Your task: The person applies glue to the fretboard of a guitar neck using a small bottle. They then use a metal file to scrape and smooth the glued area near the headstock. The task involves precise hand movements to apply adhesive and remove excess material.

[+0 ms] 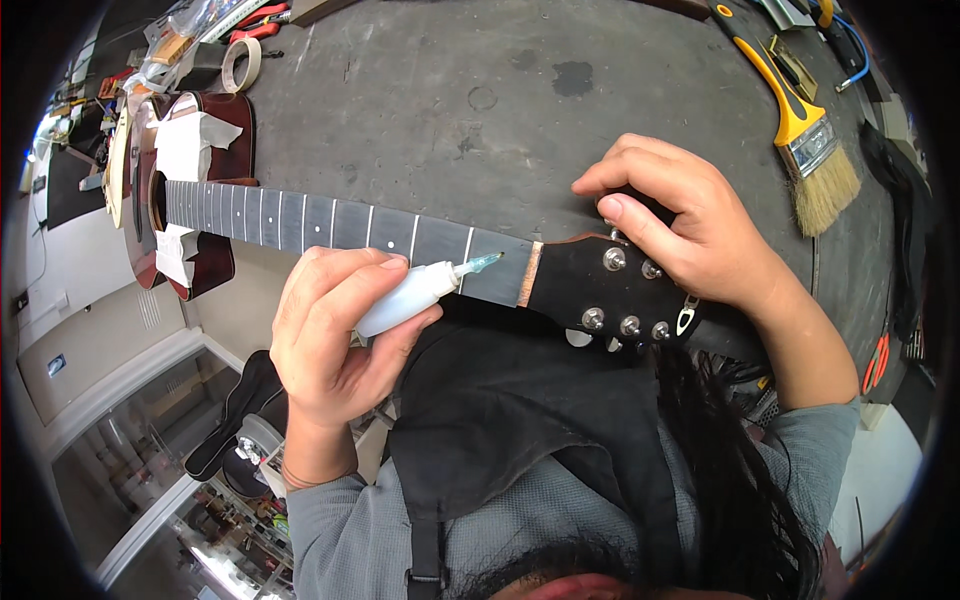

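White bottle (pixel 405 300) in left grip (pixel 335 325)

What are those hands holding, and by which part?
The left hand holds a white squeeze bottle by its body, between thumb and fingers. The right hand is at the guitar's headstock; whether it grips anything cannot be told.

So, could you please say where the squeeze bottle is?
The squeeze bottle is in the left hand, left of centre in the head view, its tip over the fretboard.
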